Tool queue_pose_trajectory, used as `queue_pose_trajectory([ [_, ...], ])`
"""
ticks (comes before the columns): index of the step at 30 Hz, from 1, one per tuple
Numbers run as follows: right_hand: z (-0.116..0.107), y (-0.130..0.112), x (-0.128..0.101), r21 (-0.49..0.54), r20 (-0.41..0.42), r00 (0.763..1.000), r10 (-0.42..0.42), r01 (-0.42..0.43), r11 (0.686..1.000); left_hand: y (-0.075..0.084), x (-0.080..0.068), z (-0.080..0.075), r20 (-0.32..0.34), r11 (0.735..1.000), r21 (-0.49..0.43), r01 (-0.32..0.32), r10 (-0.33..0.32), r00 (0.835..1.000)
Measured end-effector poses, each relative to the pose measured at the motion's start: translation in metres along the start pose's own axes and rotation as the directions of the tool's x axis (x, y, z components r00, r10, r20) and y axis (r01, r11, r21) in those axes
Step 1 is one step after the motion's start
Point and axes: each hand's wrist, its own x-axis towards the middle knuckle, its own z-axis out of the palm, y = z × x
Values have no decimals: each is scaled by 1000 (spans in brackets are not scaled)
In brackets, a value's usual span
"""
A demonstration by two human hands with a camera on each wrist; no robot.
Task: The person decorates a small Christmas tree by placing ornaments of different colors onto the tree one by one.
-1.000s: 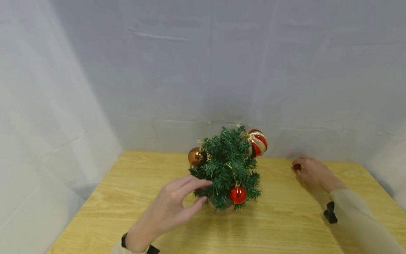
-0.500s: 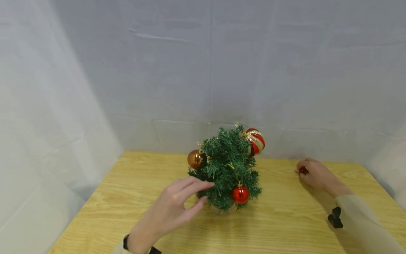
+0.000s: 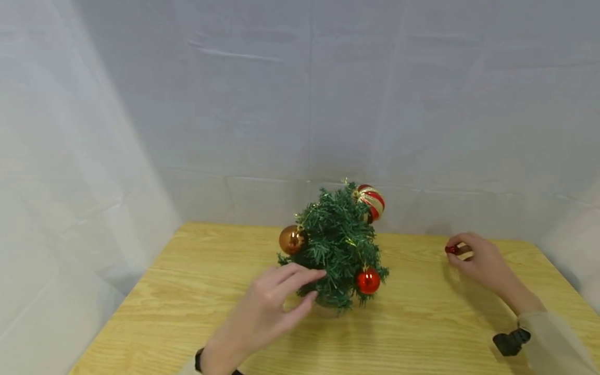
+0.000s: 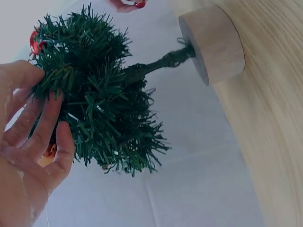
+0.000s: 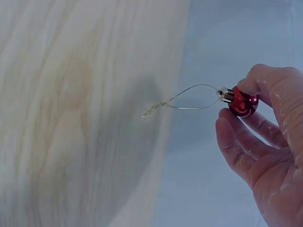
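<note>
My left hand (image 3: 267,312) reaches in from the near edge of the pale wooden table (image 3: 159,291), fingers loosely spread, the fingertips (image 4: 45,92) touching the lower left branches of the small green artificial Christmas tree (image 3: 337,250). It grips nothing; the fingers only rest against the needles.

The tree stands near the middle of the table on a round light wooden base (image 4: 213,45), with a thin twisted green stem between base and branches. 3 baubles hang on it: a shiny copper-brown ball (image 3: 291,239) on the left side just above my fingers, a glossy red ball (image 3: 367,280) low on the right front, and a red, gold and white striped ball (image 3: 370,200) near the top right.

Well apart to the right, my right hand (image 3: 478,258) hovers over the far right part of the table. Its thumb and fingers are curled and pinch a tiny shiny red ball ornament (image 5: 242,102) with a silver cap. A thin golden wire hanging loop (image 5: 182,101) sticks out sideways from the cap, away from my hand and free of the table.
</note>
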Motion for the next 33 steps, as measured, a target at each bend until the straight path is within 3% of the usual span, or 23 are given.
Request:
queue_pose_trajectory([
  [12,-13,-48,-8,208,-99,994,56,-34,978,9,6,12,-37,999,40,22,-21,999],
  [24,-33,-95,-9,343,-164,986,-27,82,936,15,12,28,-115,993,98,67,-55,992],
  [33,-44,-118,-13,397,-165,983,-78,138,907,16,19,37,-103,986,108,128,-117,988],
])
